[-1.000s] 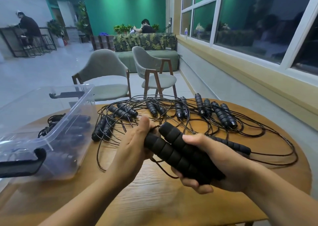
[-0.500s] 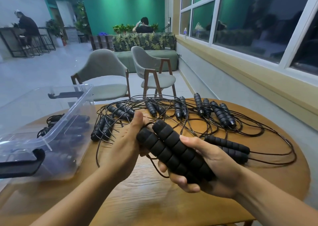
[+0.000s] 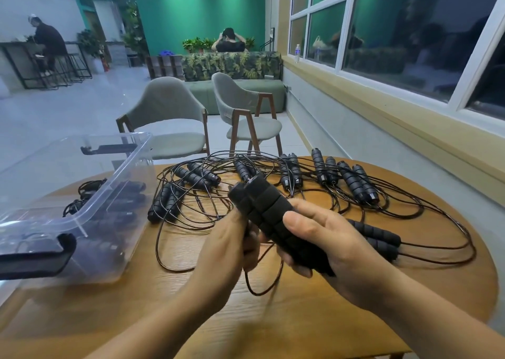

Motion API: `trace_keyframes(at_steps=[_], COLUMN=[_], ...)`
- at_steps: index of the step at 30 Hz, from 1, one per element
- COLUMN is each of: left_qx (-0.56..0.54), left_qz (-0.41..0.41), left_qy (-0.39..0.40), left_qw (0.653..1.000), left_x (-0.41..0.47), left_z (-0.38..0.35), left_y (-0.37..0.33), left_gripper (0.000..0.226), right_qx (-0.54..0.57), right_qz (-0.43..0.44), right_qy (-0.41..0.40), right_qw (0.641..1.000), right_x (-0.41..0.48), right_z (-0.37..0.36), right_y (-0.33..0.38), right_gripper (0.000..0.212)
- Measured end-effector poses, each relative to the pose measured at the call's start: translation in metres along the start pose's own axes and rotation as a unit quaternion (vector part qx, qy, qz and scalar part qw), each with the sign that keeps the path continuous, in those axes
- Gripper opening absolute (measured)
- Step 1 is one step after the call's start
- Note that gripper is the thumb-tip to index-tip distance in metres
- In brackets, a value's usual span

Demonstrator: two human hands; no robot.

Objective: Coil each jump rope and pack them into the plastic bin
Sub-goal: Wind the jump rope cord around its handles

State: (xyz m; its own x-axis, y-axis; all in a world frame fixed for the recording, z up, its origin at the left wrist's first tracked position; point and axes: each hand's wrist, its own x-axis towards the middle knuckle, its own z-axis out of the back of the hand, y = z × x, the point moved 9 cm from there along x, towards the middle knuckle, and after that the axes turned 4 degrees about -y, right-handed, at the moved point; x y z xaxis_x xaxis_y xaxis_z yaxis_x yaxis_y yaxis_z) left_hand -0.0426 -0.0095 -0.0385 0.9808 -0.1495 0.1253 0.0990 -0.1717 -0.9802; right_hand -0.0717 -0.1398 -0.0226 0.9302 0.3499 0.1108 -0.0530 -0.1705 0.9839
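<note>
Head view, looking down on the round wooden counter [image 3: 314, 312]. Right hand [image 3: 332, 242] is wrapped around a pair of black foam handles [image 3: 269, 210], held together side by side and pointing toward the upper left of the frame. Left hand [image 3: 228, 245] sits just beside them, fingers closed on the thin black cord [image 3: 263, 282] that loops down below both hands.

Plastic bin [image 3: 82, 214] stands at the left of the frame, clear-walled, with dark coiled ropes already inside. Several loose jump ropes [image 3: 300, 178] lie tangled across the centre of the counter, and one more handle pair [image 3: 378, 237] is behind the right hand.

Step in hand, as I judge it: winding this rope's cord. To do it well, keep the two handles pinched parallel, draw slack free of the tangle before each turn, and lay the turns even and snug so the bundle holds when dropped in the bin. Snagging neighbouring cords is the likely trouble.
</note>
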Motion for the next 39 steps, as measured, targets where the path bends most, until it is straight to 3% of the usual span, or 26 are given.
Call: trace_keyframes(at_steps=[3,5,11,15,18,24,30,35,39], left_qx=[0.134,0.266,0.454,0.509,0.548,0.611,0.546,0.391,0.3], left_qz=[-0.021,-0.059,-0.116,-0.195,-0.233,-0.298,-0.311,-0.195,-0.121], left_qy=[-0.015,-0.002,0.054,0.064,0.084,0.145,0.196,0.228,0.241], left_qw=[0.991,0.962,0.882,0.836,0.799,0.719,0.753,0.87,0.915], left_x=[0.002,0.005,0.002,0.0,-0.002,-0.002,-0.008,-0.002,0.003], left_z=[0.004,0.003,-0.013,-0.016,-0.016,-0.016,-0.021,-0.015,-0.013], left_y=[0.002,-0.001,-0.002,-0.012,-0.017,-0.014,-0.025,-0.024,-0.015], left_gripper=[0.048,0.048,0.027,0.018,0.028,0.048,0.039,0.043,0.035], right_qx=[-0.097,-0.144,-0.346,-0.473,-0.555,-0.592,-0.569,-0.463,-0.375], right_qz=[0.024,0.041,0.092,0.138,0.141,0.054,-0.048,-0.064,-0.058], right_qy=[-0.054,-0.08,-0.147,-0.161,-0.146,-0.066,0.061,0.154,0.128], right_qw=[0.994,0.985,0.922,0.855,0.807,0.801,0.819,0.871,0.916], right_x=[-0.002,-0.004,-0.01,-0.009,-0.007,-0.002,-0.005,-0.013,-0.015], right_z=[0.01,0.014,0.028,0.036,0.04,0.042,0.036,0.019,0.018], right_y=[0.007,0.011,0.024,0.033,0.033,0.016,-0.002,-0.002,0.005], right_gripper=[0.026,0.022,0.037,0.049,0.052,0.049,0.047,0.04,0.054])
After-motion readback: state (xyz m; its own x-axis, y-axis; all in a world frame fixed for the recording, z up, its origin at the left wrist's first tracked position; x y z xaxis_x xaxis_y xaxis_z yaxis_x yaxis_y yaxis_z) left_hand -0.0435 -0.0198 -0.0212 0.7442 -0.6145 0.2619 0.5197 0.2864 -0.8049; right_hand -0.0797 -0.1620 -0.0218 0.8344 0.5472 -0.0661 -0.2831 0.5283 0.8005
